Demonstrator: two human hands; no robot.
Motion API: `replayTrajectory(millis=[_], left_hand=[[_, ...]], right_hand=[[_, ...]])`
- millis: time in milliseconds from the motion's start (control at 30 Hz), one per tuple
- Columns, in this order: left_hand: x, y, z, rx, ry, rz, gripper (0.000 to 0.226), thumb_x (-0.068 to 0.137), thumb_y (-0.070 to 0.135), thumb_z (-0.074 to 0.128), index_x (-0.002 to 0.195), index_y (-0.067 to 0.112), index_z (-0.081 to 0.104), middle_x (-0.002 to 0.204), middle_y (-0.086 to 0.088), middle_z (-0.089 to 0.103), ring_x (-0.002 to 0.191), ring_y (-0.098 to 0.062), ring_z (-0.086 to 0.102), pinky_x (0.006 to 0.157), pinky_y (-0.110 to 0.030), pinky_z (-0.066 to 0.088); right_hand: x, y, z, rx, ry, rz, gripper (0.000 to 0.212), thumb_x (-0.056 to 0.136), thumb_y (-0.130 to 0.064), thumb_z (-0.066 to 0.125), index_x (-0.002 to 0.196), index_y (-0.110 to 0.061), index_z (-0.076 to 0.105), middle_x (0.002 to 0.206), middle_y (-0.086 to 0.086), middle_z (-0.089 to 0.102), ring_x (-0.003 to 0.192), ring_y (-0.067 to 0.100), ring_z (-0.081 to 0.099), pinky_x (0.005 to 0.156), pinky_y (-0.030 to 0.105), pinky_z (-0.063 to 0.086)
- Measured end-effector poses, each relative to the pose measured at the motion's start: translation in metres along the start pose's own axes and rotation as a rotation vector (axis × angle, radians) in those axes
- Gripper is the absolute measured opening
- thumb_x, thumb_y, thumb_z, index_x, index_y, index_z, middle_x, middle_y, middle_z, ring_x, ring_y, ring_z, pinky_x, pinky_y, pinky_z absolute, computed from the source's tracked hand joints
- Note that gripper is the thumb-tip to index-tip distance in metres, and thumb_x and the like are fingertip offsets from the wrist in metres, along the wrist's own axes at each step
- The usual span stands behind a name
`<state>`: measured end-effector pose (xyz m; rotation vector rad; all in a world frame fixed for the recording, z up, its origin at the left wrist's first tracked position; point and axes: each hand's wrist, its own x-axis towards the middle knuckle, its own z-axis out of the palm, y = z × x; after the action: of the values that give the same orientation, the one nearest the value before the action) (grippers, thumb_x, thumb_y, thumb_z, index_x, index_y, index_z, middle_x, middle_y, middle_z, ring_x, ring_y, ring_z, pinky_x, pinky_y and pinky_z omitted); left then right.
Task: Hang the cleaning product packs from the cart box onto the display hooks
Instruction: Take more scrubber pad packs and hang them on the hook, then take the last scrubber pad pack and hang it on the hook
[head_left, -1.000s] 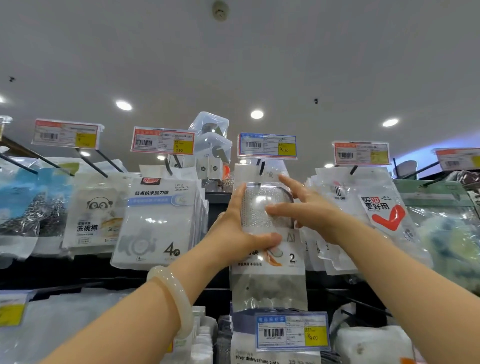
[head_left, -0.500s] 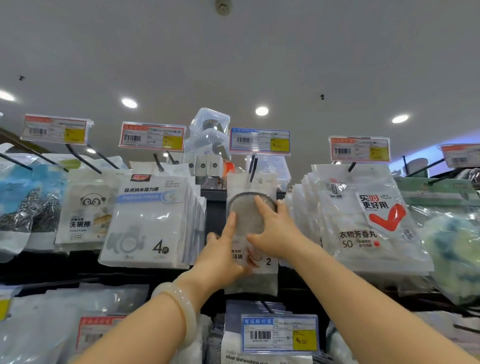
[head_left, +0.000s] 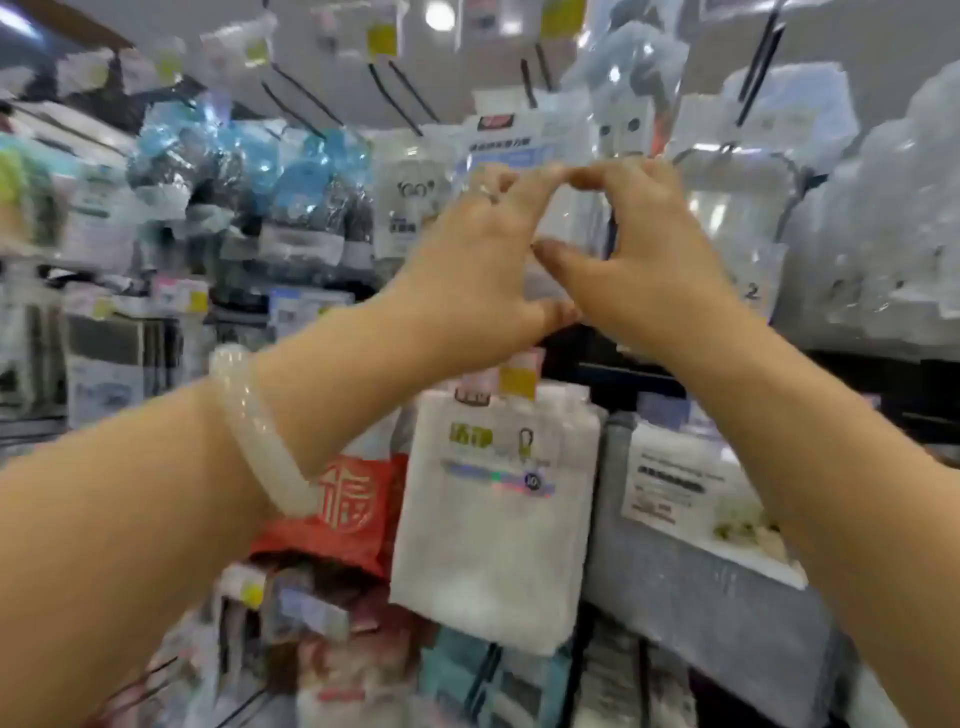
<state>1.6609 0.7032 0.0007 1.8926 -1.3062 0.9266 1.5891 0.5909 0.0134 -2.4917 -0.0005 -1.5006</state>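
Note:
The view is motion-blurred. My left hand (head_left: 467, 260) and my right hand (head_left: 644, 249) are raised side by side, with their fingertips meeting at the top and their thumbs close together below. Between them shows a white pack (head_left: 569, 218) from the stack hanging on the display hooks (head_left: 400, 98). Whether my fingers grip it is lost in the blur. Just right of my right hand a clear scrubber pack (head_left: 727, 218) printed with a "2" hangs free on its hook, with no hand on it. The cart box is out of view.
Blue-and-silver scourer packs (head_left: 291, 192) hang at the left, and bulky white packs (head_left: 883, 234) at the right. Below my hands hang a white cloth pack (head_left: 493, 519), a red pack (head_left: 348, 499) and a grey cloth pack (head_left: 701, 571). A pale bracelet (head_left: 260, 431) is on my left wrist.
Both hands have left the clear scrubber pack, which now hangs on its hook, and moved left onto the white pack stack. My view has dropped and swung, showing the lower rows.

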Motion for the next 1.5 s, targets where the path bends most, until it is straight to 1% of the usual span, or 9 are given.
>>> replayTrajectory(millis=[67,100,200,267,467,533,867,1267,1500], left_hand=[[-0.032,-0.031,-0.021,0.182,-0.033,-0.091,0.089,0.076,0.038,0.072,0.149,0.021,0.023,0.142,-0.013,0.035,0.131,-0.029,0.035,0.110,-0.039,0.032],[-0.051,-0.050,-0.029,0.270,-0.078,-0.142,0.091,0.075,0.040,0.071,0.149,0.020,0.022,0.142,-0.015,0.034,0.131,-0.032,0.035,0.109,-0.042,0.033],[-0.119,-0.107,-0.046,0.460,-0.253,-0.362,0.092,0.077,0.038,0.072,0.150,0.019,0.018,0.146,-0.018,0.027,0.131,-0.037,0.034,0.106,-0.049,0.036],[-0.170,-0.143,-0.057,0.554,-0.362,-0.529,0.090,0.079,0.038,0.070,0.149,0.021,0.016,0.149,-0.020,0.021,0.133,-0.040,0.030,0.104,-0.052,0.037],[-0.328,-0.253,-0.093,0.723,-0.626,-0.955,0.099,0.084,0.042,0.065,0.152,0.026,-0.005,0.159,-0.019,-0.007,0.146,-0.037,0.003,0.115,-0.052,0.022],[-0.374,-0.287,-0.111,0.715,-0.698,-1.089,0.098,0.087,0.039,0.064,0.151,0.026,-0.009,0.159,-0.018,-0.013,0.146,-0.038,-0.003,0.115,-0.053,0.017],[-0.512,-0.429,-0.173,0.721,-0.753,-1.428,0.095,0.086,0.028,0.065,0.151,0.023,-0.004,0.158,-0.019,-0.008,0.146,-0.039,0.001,0.115,-0.052,0.017],[-0.611,-0.638,-0.189,0.652,-0.727,-1.753,0.103,0.081,0.032,0.068,0.152,0.025,-0.006,0.159,-0.013,-0.008,0.146,-0.036,0.002,0.116,-0.052,0.016],[-0.669,-0.740,-0.182,0.517,-0.781,-1.902,0.093,0.087,0.018,0.059,0.152,0.021,-0.006,0.159,-0.018,-0.009,0.147,-0.037,-0.002,0.118,-0.053,0.013]], right_hand=[[-0.010,-0.024,0.036,0.043,-0.103,-0.050,0.052,0.090,-0.026,0.059,0.137,-0.016,0.041,0.141,0.006,0.036,0.128,0.016,0.039,0.089,0.008,0.023],[-0.016,-0.036,0.059,0.054,-0.159,-0.082,0.052,0.089,-0.025,0.059,0.137,-0.016,0.041,0.141,0.008,0.037,0.128,0.019,0.040,0.092,0.009,0.026],[-0.043,-0.075,0.143,0.043,-0.394,-0.157,0.058,0.085,-0.026,0.062,0.136,-0.012,0.040,0.140,0.016,0.035,0.130,0.033,0.037,0.108,0.035,0.030],[-0.066,-0.103,0.204,0.068,-0.555,-0.188,0.063,0.082,-0.026,0.065,0.137,-0.011,0.038,0.140,0.018,0.033,0.131,0.037,0.035,0.108,0.040,0.031],[-0.144,-0.201,0.369,0.046,-0.997,-0.242,0.082,0.085,-0.034,0.065,0.149,-0.022,0.016,0.157,0.016,0.004,0.144,0.037,0.011,0.115,0.046,0.023],[-0.169,-0.233,0.417,0.075,-1.098,-0.257,0.082,0.085,-0.033,0.065,0.149,-0.022,0.015,0.157,0.017,0.005,0.144,0.037,0.010,0.115,0.049,0.023],[-0.218,-0.354,0.604,0.144,-1.344,-0.342,0.077,0.089,-0.033,0.061,0.149,-0.023,0.012,0.159,0.011,-0.007,0.146,0.034,-0.001,0.114,0.047,0.021],[-0.195,-0.425,0.876,0.125,-1.485,-0.498,0.071,0.089,-0.025,0.058,0.147,-0.021,0.017,0.157,0.012,0.003,0.143,0.036,0.011,0.111,0.046,0.029],[-0.230,-0.466,0.993,0.095,-1.687,-0.554,0.068,0.092,-0.019,0.052,0.150,-0.020,0.016,0.160,0.012,-0.004,0.146,0.034,0.004,0.116,0.046,0.019]])
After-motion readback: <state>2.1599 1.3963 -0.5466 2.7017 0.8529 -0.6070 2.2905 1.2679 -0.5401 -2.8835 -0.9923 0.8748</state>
